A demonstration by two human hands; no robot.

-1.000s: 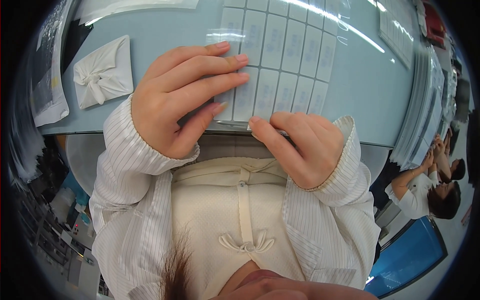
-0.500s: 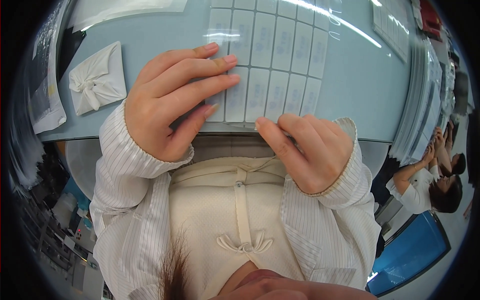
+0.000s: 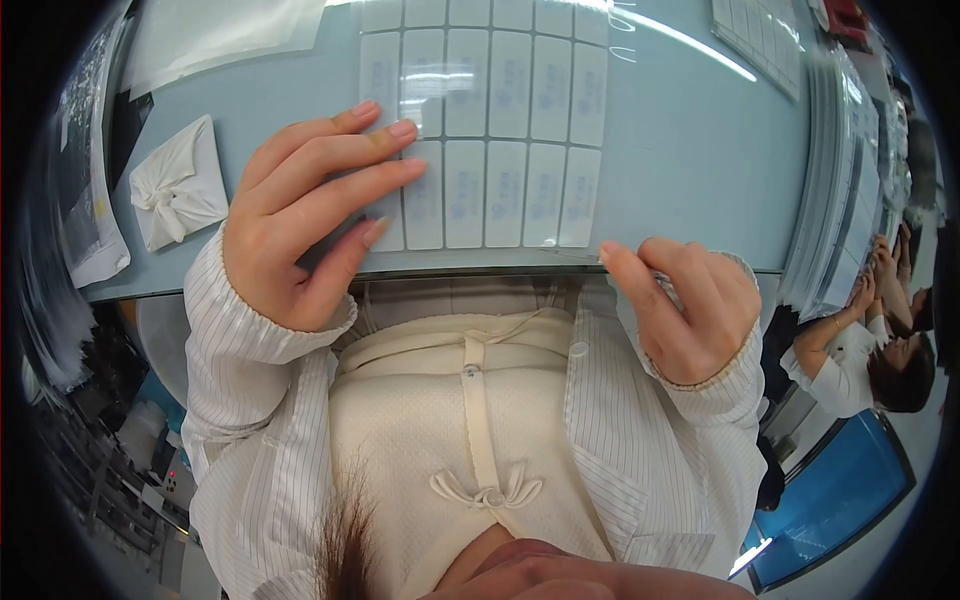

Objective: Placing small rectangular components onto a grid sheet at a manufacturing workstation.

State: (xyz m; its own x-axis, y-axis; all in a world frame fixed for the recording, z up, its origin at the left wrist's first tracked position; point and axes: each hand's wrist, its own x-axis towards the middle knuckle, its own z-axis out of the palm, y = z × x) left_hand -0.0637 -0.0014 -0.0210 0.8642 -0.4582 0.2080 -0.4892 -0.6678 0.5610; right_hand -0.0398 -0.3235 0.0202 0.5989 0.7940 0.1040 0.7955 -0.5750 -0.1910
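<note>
A sheet of pale, frosted rectangular labels (image 3: 465,192) in rows lies on a blue-grey tabletop, its near edge close to the table's edge. My left hand (image 3: 315,200) rests on the sheet's left side with its fingers spread, the fingertips on the left labels. Just off the sheet's near right corner, my right hand (image 3: 690,300) is closed in a pinch. A thin clear strip (image 3: 572,252) runs along the sheet's near edge to its fingertips. The curled fingers hide most of what they hold.
At the left lies a knotted white cloth bundle (image 3: 180,185). Clear plastic sheets (image 3: 220,40) lie at the far left, another label sheet (image 3: 757,45) at the far right. A stack of sheets (image 3: 850,200) stands at the right edge. A person in white (image 3: 830,365) works beyond.
My right hand has moved right along the sheet's near edge, from mid-edge to past its right corner, still pinched. My left hand stays on the sheet. The whole view has shifted slightly.
</note>
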